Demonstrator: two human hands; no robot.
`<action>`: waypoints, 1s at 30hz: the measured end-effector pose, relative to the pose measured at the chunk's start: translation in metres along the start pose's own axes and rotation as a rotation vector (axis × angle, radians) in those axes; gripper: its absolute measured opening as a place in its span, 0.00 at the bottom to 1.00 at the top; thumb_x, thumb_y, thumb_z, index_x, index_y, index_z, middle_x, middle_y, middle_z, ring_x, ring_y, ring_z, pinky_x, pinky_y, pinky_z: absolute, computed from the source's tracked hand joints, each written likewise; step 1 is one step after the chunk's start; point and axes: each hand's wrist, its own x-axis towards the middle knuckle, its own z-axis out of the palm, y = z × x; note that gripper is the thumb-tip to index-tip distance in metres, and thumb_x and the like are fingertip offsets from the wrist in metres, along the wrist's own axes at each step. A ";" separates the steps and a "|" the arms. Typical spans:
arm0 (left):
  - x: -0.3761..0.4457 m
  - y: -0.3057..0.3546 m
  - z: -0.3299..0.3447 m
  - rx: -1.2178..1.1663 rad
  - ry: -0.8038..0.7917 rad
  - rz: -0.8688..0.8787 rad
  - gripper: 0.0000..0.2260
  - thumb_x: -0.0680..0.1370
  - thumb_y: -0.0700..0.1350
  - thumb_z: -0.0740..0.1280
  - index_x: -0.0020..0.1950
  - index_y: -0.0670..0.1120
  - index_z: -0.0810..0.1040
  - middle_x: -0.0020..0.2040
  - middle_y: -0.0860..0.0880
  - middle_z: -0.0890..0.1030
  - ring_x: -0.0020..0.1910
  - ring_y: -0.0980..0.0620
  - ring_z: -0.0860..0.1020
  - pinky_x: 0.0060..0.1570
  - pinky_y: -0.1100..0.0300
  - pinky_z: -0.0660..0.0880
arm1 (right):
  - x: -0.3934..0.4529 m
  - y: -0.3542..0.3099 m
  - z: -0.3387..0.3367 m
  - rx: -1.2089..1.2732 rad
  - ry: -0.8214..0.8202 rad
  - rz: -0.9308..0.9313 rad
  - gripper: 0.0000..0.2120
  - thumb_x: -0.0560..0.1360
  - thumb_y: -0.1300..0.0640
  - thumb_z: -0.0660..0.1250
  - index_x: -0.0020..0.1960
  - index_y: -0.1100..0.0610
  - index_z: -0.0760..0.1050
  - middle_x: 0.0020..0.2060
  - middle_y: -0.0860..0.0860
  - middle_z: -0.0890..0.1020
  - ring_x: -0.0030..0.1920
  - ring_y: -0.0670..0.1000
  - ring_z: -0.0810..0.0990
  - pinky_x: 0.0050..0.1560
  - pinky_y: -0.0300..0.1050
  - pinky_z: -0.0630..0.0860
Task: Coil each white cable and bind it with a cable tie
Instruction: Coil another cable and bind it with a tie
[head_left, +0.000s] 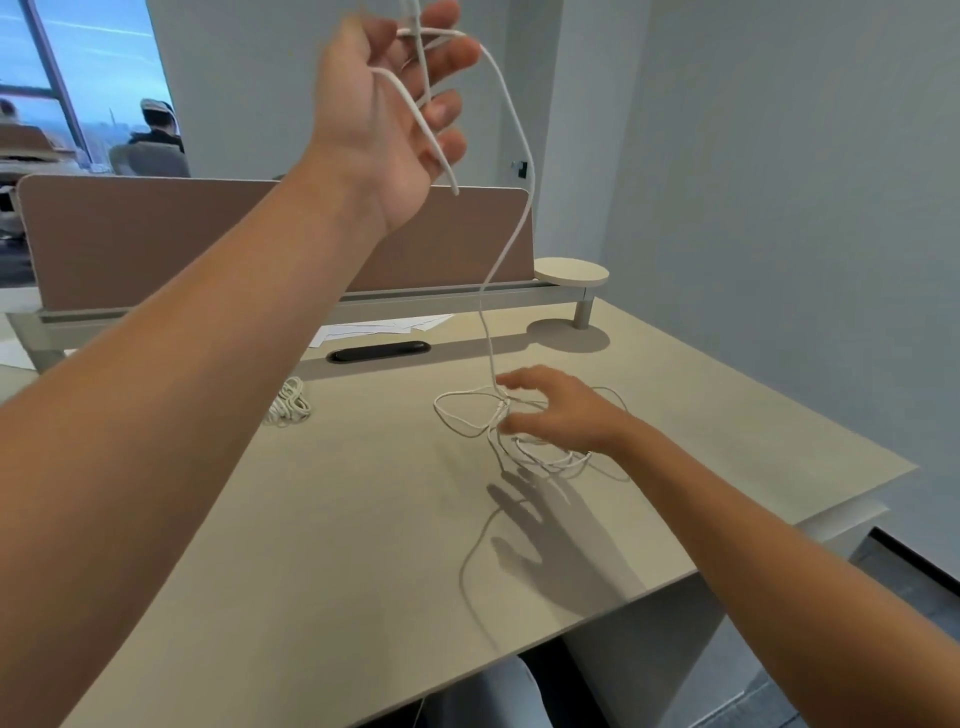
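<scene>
White cable (511, 135); beige desk (332, 493); brown divider panel (156, 234); black grommet (378, 352).

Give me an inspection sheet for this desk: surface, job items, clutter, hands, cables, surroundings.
Surface: beige desk, hand shadow on it.
Job's things: loose white cable runs from the raised left hand down to a tangle on the desk; coiled white cable lies at left. Whether a tie binds it, too small to tell.
Clutter: white papers, black grommet cover, round side shelf.
Grippers: left hand raised, cable looped round its fingers; right hand spread over the tangle, contact unclear.
Cables: none beyond the job's own seen.
Surroundings: brown divider panel, grey wall, window, seated person at far left.
</scene>
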 end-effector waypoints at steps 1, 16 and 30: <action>0.000 0.003 0.003 0.004 -0.002 0.020 0.17 0.84 0.47 0.53 0.55 0.40 0.79 0.46 0.43 0.82 0.31 0.52 0.66 0.31 0.61 0.61 | 0.005 0.003 0.006 -0.072 -0.040 0.026 0.25 0.75 0.46 0.75 0.71 0.47 0.77 0.65 0.47 0.79 0.64 0.48 0.77 0.64 0.47 0.72; 0.005 0.028 -0.068 0.435 0.328 -0.034 0.20 0.83 0.50 0.55 0.36 0.48 0.78 0.36 0.49 0.74 0.27 0.54 0.62 0.26 0.62 0.59 | 0.003 -0.006 -0.046 0.625 0.510 0.480 0.17 0.83 0.51 0.66 0.45 0.63 0.84 0.33 0.55 0.81 0.30 0.50 0.76 0.31 0.41 0.74; -0.044 -0.098 -0.029 1.080 -0.253 -0.289 0.19 0.82 0.54 0.68 0.73 0.62 0.74 0.55 0.52 0.82 0.47 0.52 0.77 0.45 0.59 0.74 | -0.003 -0.074 -0.074 0.311 0.376 -0.133 0.13 0.86 0.54 0.61 0.49 0.60 0.78 0.39 0.53 0.81 0.39 0.51 0.81 0.43 0.47 0.84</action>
